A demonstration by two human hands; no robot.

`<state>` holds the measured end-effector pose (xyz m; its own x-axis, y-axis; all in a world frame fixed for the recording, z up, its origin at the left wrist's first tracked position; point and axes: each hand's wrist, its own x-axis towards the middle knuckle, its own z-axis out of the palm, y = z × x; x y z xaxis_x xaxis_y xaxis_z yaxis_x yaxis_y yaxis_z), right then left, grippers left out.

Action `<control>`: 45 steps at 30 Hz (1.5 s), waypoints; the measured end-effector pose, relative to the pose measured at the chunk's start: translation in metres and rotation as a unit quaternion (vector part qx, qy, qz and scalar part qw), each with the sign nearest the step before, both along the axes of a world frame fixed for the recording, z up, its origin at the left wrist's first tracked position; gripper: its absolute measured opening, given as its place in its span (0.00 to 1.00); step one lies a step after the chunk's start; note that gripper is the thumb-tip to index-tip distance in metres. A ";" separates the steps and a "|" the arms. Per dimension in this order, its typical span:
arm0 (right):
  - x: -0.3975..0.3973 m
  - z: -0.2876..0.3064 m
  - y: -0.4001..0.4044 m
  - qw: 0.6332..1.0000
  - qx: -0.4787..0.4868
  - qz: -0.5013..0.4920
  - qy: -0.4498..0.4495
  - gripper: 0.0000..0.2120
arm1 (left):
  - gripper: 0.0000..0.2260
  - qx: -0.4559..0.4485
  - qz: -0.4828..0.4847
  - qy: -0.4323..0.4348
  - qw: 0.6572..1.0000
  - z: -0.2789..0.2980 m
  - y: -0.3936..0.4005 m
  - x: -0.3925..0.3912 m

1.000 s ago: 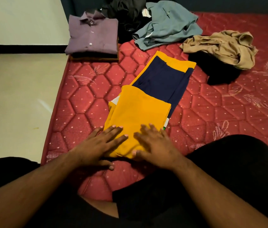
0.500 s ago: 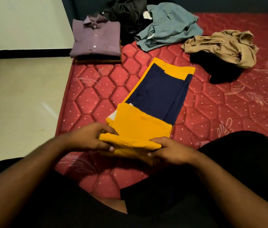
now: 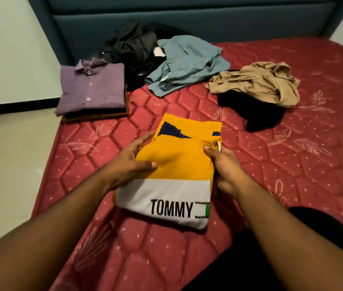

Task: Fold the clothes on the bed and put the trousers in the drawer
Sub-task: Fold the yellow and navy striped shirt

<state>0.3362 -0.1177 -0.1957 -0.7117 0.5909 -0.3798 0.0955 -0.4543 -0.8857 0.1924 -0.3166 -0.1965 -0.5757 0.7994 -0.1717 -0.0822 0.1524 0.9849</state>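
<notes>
Head view, only one we've got: yellow trousers [image 3: 174, 162] sit folded into a compact bundle on the red bed [image 3: 292, 164], just in front of the person; left hand [image 3: 132, 162] lies along the bundle's left edge, thumb pressed on top, fingers fairly straight and reaching toward the far corner, so more steadying than clamping; right hand [image 3: 223, 166] has fingers and thumb curled round the right edge near the white drawstring [image 3: 219, 145], pinching the layers.

Risk as I see it: left side is only lightly held, so a lift could let the top flap slide and the fold spring open; loose drawstring could dangle and snag; no drawer in shot, so the carry's an unknown.

Orientation: long axis runs away from the person, slightly tilted right; white TOMMY band [image 3: 162, 198] at the near end, navy patch at the far end.

Folded purple shirt [image 3: 91, 89] far left; blue-grey shirt [image 3: 187, 64], tan garment [image 3: 256, 82], black clothes [image 3: 137, 47] unfolded beyond.
</notes>
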 end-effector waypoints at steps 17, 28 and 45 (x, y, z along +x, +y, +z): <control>-0.073 -0.092 0.114 0.952 0.297 -0.051 -0.052 0.35 | 0.34 -0.040 0.077 0.118 0.989 -0.072 0.154 -0.096; -0.054 -0.082 0.077 0.657 0.618 0.265 -0.341 0.29 | 0.34 -0.208 0.070 0.558 0.800 -0.077 0.010 -0.024; 0.026 -0.047 -0.070 0.563 0.627 0.423 -0.334 0.35 | 0.09 -0.229 0.067 0.273 0.932 -0.059 -0.039 0.007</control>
<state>0.3622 -0.1878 -0.2426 -0.8858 0.2490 -0.3915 0.3092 0.9459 -0.0979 0.1991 -0.3559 -0.2556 -0.7666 0.6290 -0.1292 0.3645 0.5919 0.7189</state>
